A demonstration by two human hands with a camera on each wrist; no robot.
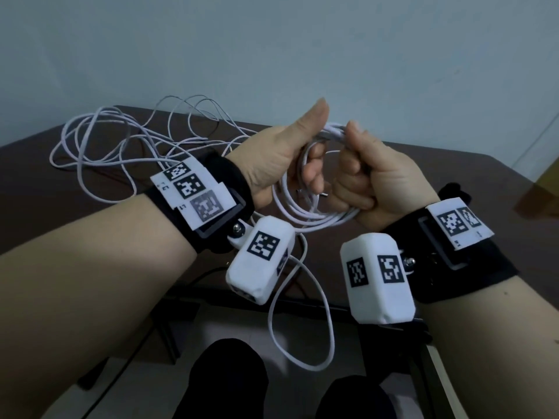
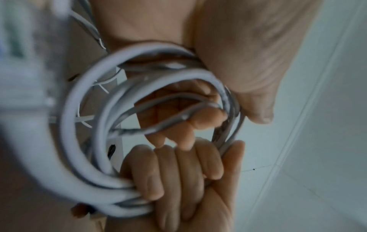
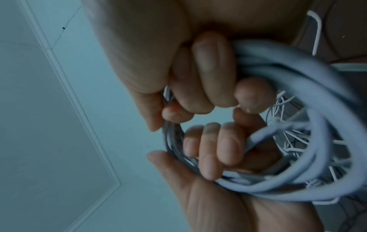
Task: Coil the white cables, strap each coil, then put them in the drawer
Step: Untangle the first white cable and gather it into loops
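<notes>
A white cable coil (image 1: 305,207) of several loops hangs between my two hands above the table's near edge. My left hand (image 1: 284,155) grips its top left, thumb pointing up and fingers curled through the loops. To the right, my right hand (image 1: 363,176) is a fist round the coil's right side. The left wrist view shows the coil (image 2: 79,141) with the left fingers (image 2: 178,125) inside it and the right hand (image 2: 178,172) below. In the right wrist view the right fingers (image 3: 208,70) clamp the coil (image 3: 317,164). One loose loop (image 1: 302,328) hangs down below the table edge.
A tangle of loose white cables (image 1: 121,140) lies on the dark brown table (image 1: 453,176) at the back left, close to a pale wall. Below the table edge are a black frame (image 1: 169,334) and my knees in black (image 1: 230,376). No drawer or strap shows.
</notes>
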